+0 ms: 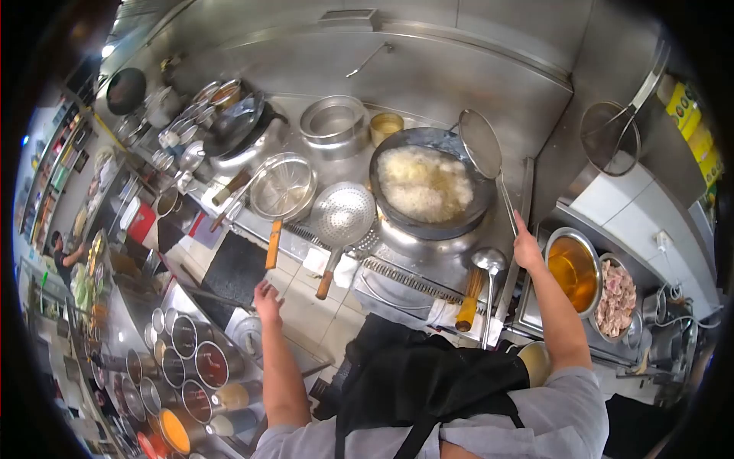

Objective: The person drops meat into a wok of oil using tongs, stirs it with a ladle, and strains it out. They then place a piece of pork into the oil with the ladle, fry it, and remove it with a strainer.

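Observation:
My right hand point(526, 243) is closed around the long handle of a round mesh strainer point(480, 144), whose head is raised at the right rim of the wok. The dark wok point(386, 200) sits on the burner, full of pale, foaming oil point(425, 183) that hides whatever is in it. My left hand point(267, 302) hangs over the floor gap, fingers loosely apart, with nothing visible in it. Just above it, a wooden handle point(273, 245) sticks out over the stove edge. A perforated ladle point(343, 213) with a wooden handle rests left of the wok.
At right stand a bowl of amber oil point(572, 268) and a bowl of raw meat pieces point(616, 298). A ladle point(489, 262) and a brush point(469, 302) lie by the stove front. Several sauce pots point(212, 362) stand at lower left. A person point(67, 256) works far left.

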Demonstrator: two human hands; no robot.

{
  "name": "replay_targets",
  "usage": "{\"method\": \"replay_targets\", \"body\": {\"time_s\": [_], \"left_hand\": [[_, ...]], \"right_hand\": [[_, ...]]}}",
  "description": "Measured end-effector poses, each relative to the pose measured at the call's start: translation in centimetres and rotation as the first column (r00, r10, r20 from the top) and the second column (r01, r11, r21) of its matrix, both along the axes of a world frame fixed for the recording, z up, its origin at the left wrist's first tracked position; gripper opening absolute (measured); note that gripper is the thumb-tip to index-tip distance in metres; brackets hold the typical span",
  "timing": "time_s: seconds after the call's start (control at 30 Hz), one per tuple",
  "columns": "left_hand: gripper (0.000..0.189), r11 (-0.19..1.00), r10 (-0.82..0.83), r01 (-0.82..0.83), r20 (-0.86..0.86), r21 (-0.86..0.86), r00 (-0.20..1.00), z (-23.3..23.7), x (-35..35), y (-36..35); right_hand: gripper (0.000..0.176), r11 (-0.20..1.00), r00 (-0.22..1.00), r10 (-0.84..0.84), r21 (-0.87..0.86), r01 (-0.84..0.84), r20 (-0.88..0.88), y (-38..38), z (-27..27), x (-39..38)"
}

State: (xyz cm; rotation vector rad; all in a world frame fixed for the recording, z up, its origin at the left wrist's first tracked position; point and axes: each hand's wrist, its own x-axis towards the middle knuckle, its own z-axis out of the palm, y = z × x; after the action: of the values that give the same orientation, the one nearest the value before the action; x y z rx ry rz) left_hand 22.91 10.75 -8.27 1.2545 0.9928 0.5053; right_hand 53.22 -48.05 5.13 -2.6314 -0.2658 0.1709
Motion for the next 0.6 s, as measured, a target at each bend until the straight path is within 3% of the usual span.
{"method": "replay_targets", "body": {"time_s": [0.07,0.1,0.17,0.23,0.27,0.3,0.37,0.43,0.5,0.57,0.6], "left_hand": [[0.039,0.981,0.098,-0.096,-0.003,0.168,0.995,0.2,1.9,1.9],[0.039,0.984,0.080,-0.077,-0.012,0.161,0.997,-0.1,2.6,2.8],[0.039,0.957,0.137,-0.126,-0.021,0.260,0.990,-1.1,4.2,4.8],[0.041,0.956,0.102,-0.089,-0.032,0.280,0.994,-2.6,5.8,6.9],[0.042,0.976,0.055,-0.038,-0.075,0.215,0.996,-2.7,6.3,7.7],[0.043,0.989,0.009,0.008,-0.114,0.149,0.993,-2.1,6.7,8.2],[0.044,0.996,-0.050,0.058,-0.110,0.071,0.993,-1.2,7.4,8.3],[0.045,0.959,-0.253,0.244,-0.048,-0.143,0.966,-0.4,8.0,8.7],[0.039,0.936,-0.280,0.273,0.000,-0.222,0.960,0.2,8.8,8.9],[0.033,0.823,-0.382,0.391,0.109,-0.412,0.918,0.9,9.8,8.9],[0.025,0.807,-0.340,0.372,0.154,-0.458,0.928,1.1,10.3,8.6]], "right_hand": [[0.086,0.995,0.997,-0.072,-0.069,0.070,-0.026,0.8,0.3,-0.2],[0.086,0.983,0.990,-0.130,-0.138,0.123,-0.048,1.2,0.5,-0.8],[0.085,0.984,0.994,-0.100,-0.143,0.107,0.049,1.2,-0.3,-1.6],[0.083,0.978,0.953,-0.106,0.141,0.151,-0.284,2.6,0.6,-3.1],[0.078,0.898,0.864,-0.093,0.334,0.287,-0.494,3.7,2.6,-4.4],[0.078,0.898,0.867,-0.100,0.330,0.290,-0.489,4.2,3.8,-5.2],[0.073,0.796,0.704,-0.061,0.392,0.462,-0.707,5.0,5.2,-5.7],[0.069,0.813,0.694,-0.037,0.382,0.439,-0.720,5.5,6.1,-5.3],[0.071,0.860,0.604,0.001,0.310,0.407,-0.797,6.6,8.1,-5.3],[0.068,0.854,0.587,0.015,0.316,0.414,-0.809,7.4,8.3,-4.9],[0.066,0.820,0.516,0.085,0.354,0.449,-0.852,7.1,7.6,-4.2]]}}
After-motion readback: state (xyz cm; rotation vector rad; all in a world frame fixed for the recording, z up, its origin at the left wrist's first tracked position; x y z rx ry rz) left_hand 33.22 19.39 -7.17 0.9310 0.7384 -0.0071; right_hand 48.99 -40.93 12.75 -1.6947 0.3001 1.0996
